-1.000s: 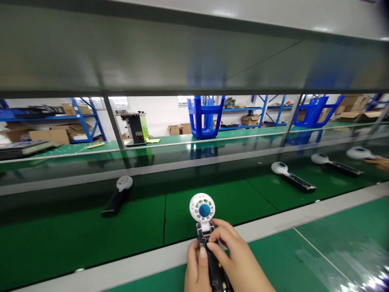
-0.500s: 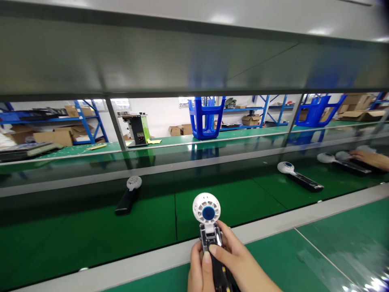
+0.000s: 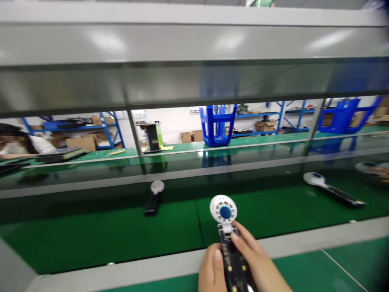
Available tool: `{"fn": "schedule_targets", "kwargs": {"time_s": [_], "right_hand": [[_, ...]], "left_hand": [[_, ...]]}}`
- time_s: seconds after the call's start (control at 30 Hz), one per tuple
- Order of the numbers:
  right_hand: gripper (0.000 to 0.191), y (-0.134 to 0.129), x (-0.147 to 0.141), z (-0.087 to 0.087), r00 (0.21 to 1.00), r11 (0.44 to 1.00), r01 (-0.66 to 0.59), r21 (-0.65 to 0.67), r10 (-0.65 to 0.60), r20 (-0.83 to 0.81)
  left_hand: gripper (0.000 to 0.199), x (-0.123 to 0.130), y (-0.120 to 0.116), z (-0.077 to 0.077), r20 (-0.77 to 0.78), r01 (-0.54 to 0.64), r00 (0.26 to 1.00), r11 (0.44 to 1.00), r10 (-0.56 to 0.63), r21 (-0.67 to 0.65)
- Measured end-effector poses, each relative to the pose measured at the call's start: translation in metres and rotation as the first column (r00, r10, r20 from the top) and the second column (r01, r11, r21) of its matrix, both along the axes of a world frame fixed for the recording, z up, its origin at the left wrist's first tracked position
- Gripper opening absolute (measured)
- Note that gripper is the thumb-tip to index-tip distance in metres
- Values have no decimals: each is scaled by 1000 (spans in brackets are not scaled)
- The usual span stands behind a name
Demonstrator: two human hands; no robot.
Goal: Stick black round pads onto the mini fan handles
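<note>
A handheld fan (image 3: 231, 255) with a round white head, a blue centre disc and a black body is between my two hands, its head pointing away from me. My left hand (image 3: 212, 267) wraps the left side of the body, thumb along its edge. My right hand (image 3: 258, 259) grips the right side, thumb near the neck below the head. Yellow spots show on the body, and its lower end runs out of the picture. Beyond it, a similar fan (image 3: 154, 198) lies on the green belt at left, and another fan (image 3: 332, 188) lies at right.
The green conveyor belt (image 3: 121, 239) runs across, bordered by a pale rail (image 3: 158, 265). A grey shelf (image 3: 182, 81) hangs above. Behind stand a blue stool (image 3: 217, 125) and a small black-and-green machine (image 3: 152, 137). Another person's hand (image 3: 383, 170) touches items at the far right; a person sits at far left.
My view has swung left and tilted up, so the scene sits further right. My right thumb has shifted up toward the fan's neck. Both hands still hold the fan.
</note>
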State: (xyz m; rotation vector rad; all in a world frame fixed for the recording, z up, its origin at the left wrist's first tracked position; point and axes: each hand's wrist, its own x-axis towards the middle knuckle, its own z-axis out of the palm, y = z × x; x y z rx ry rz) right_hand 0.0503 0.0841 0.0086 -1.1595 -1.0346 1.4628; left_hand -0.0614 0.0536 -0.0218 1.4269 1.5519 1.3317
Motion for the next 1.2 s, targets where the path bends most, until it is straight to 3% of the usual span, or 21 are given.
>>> {"fn": "schedule_targets", "kwargs": {"time_s": [0.07, 0.13, 0.27, 0.4, 0.5, 0.6, 0.7, 0.83, 0.93, 1.0, 1.1, 1.2], "right_hand": [[49, 26, 5, 4, 987, 1000, 14, 10, -15, 157], [42, 56, 7, 5, 965, 1000, 8, 2, -9, 261], [34, 108, 9, -5, 876, 998, 61, 19, -62, 478], [27, 133, 13, -19, 712, 992, 87, 95, -128, 690], [23, 136, 20, -18, 611, 986, 58, 153, -157, 776], [26, 117, 28, -6, 558, 970, -22, 242, -189, 808], [22, 71, 36, 9, 555, 940, -184, 289, -143, 819], [10, -7, 39, 15, 530, 887, -410, 214, 41, 847], [15, -43, 35, 4, 493, 874, -456, 169, 90, 865], [17, -50, 29, -5, 481, 888, -427, 168, 65, 874], [15, -48, 19, -15, 434, 916, -360, 178, -4, 901], [15, -45, 10, -20, 371, 931, -318, 179, -51, 927]], "left_hand": [[32, -27, 22, 15, -276, -87, 956, 993, 104, 74], [19, -65, 50, 34, -409, -243, 879, 968, 247, 62], [29, -136, 100, 54, -467, -490, 789, 867, 399, -88], [33, -160, 125, 49, -391, -491, 844, 822, 367, -288], [31, -155, 124, 47, -181, -364, 931, 851, 317, -378], [28, -140, 106, 54, 188, -85, 968, 921, 166, -380], [24, -111, 75, 65, 553, 176, 833, 955, -15, -239], [21, -53, 31, 74, 797, 392, 568, 919, -205, -43], [21, -14, 11, 64, 906, 432, 391, 901, -163, -25], [32, 1, 3, 48, 939, 415, 332, 908, -87, -62], [42, 8, -3, 25, 940, 352, 339, 931, -27, -100], [40, 7, -7, 14, 937, 280, 349, 952, 15, -120]]}}
